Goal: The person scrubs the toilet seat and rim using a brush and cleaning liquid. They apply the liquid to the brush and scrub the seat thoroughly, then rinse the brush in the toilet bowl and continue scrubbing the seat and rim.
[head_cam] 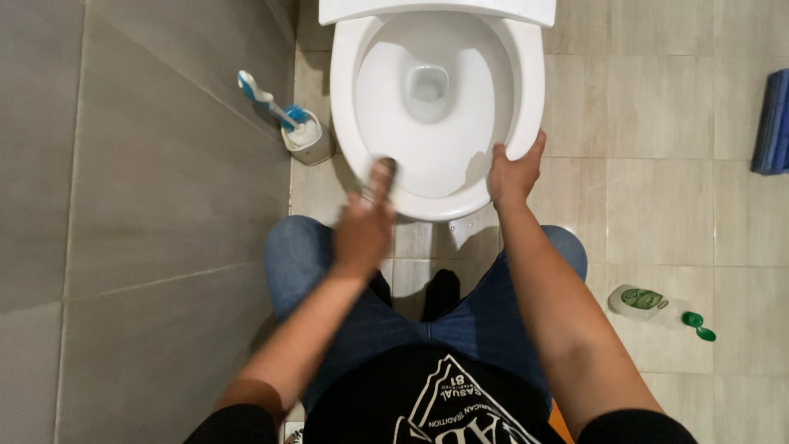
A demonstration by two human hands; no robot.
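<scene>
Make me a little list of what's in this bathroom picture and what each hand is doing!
left hand: blurred, presses a dark scrubber on the toilet's front rim
right hand: grips the rim on the right
toilet: white, seat up
toilet brush: blue and white, in its holder by the wall
bottle: clear, green cap open, lying on the floor tiles

The toilet bowl lies open between the hands, its inside free above the water, while the left hand covers the front left of the rim and the right hand grips the front right. To the left, a brush holder stands just beside the bowl against the grey wall, leaving a narrow gap. To the right the floor tiles lie open as far as a lying bottle and a blue object at the edge.
</scene>
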